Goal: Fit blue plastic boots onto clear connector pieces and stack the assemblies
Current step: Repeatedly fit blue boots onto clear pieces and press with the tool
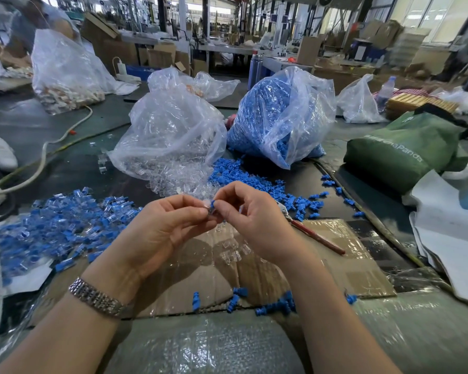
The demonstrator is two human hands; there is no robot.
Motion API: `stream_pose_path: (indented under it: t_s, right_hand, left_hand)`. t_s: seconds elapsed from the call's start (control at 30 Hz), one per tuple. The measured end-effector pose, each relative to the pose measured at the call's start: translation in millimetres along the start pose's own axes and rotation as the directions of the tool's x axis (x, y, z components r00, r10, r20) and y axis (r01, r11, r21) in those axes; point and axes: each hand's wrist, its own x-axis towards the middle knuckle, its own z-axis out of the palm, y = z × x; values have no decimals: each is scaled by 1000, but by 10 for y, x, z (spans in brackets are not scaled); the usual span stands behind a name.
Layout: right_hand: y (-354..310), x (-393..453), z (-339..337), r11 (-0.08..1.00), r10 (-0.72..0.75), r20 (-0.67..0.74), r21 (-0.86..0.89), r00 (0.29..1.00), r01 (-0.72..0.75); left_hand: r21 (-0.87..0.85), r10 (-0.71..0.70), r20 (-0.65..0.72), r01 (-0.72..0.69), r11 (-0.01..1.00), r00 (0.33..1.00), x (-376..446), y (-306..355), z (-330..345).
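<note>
Fitting step: I am pinching a blue boot in my right hand against a clear connector my left hand is gripping, above the cardboard. Next I should seat it, then stack it on the left pile.

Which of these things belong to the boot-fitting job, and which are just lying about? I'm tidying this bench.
Job:
- left hand and right hand, pinching a blue boot and clear piece
- bag of clear connectors
- bag of blue boots
- pile of finished assemblies
- loose boots

Lying about:
- green bag
- red-handled tool
- water bottle
- white cable
</note>
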Motion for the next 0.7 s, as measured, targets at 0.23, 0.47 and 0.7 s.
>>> stream_pose_path:
  t_s: [0.23, 0.47, 0.7]
  right_hand:
    - [-38, -33, -18, 998, -67, 25, 20, 997, 67]
    - [-37, -37, -20, 989, -138, 31, -53, 990, 139]
    - [-56, -52, -15, 988, -140, 31, -56, 990, 141]
  left_hand:
    - [66, -7, -13, 8, 998, 1000, -13, -2, -11]
    - [227, 78, 11, -78, 971, 997, -45, 23, -5]
    - [251, 116, 7, -114, 961, 993, -40, 10, 4]
